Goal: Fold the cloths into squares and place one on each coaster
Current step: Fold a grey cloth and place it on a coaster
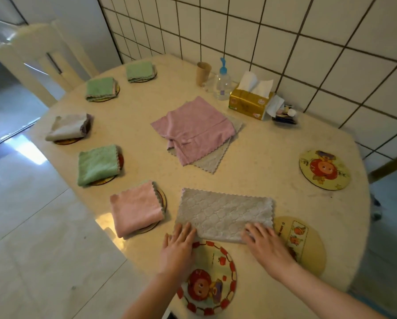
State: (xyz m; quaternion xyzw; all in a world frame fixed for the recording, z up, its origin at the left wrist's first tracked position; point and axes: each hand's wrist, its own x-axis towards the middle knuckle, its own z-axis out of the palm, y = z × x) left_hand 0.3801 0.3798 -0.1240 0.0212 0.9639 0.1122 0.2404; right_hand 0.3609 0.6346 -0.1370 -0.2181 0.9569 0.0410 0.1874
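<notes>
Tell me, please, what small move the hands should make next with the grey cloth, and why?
Probably fold one short end over to the other. The grey cloth lies flat as a long rectangle, not yet a square, with the left hand and right hand pressing its near corners. The red-rimmed coaster just below it is bare, so the square could go there next.

A grey cloth (225, 214) with a quilted wavy pattern is seen on the speckled cream table (273, 157). A mauve-pink cloth (192, 130) is laid over another grey one (212, 161). Green (97, 164), pink (136, 208) and beige (67, 126) folded cloths are seen. A red-bordered cartoon coaster (212, 286) is shown.
</notes>
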